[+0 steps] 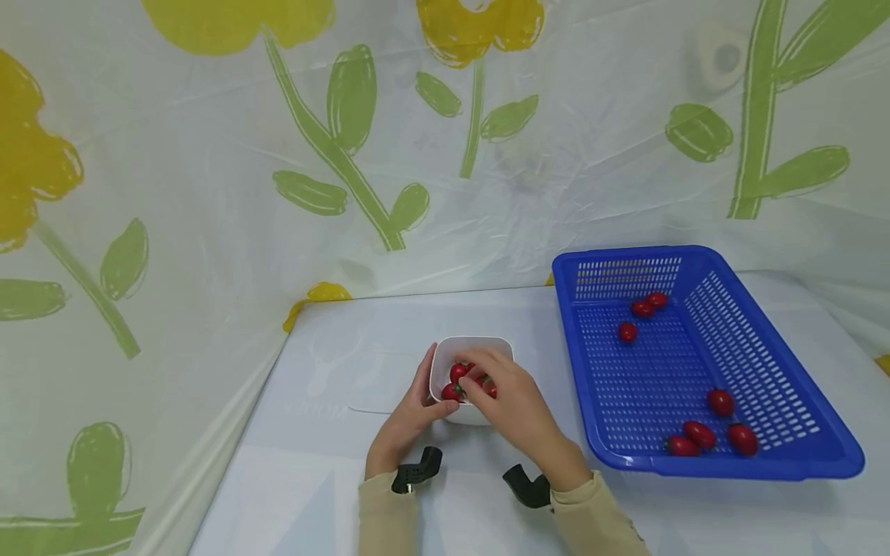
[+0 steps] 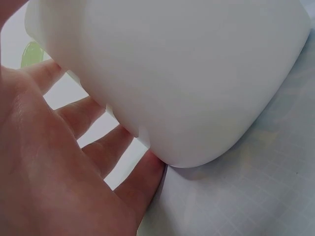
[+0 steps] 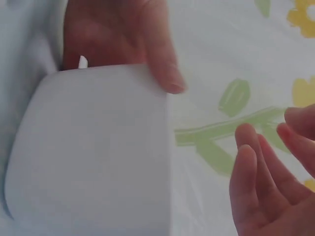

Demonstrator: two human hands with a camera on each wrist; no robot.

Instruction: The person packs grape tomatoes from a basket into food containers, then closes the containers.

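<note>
We see the left hand (image 1: 410, 417) gripping the white container (image 1: 469, 416) on the table (image 1: 316, 444), fingers spread along its left side and thumb over the near rim, while the right hand (image 1: 516, 398), loosely bent with fingertips parted and nothing visible between them, hangs over the red tomatoes (image 1: 452, 391) inside. To the right we count seven more tomatoes (image 1: 720, 401) in the blue basket (image 1: 640, 382), three towards its far end and four towards its near end

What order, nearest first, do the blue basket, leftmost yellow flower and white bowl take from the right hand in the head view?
1. White bowl: under the right hand.
2. Blue basket: to its right.
3. Leftmost yellow flower: far left, on the curtain.
</note>
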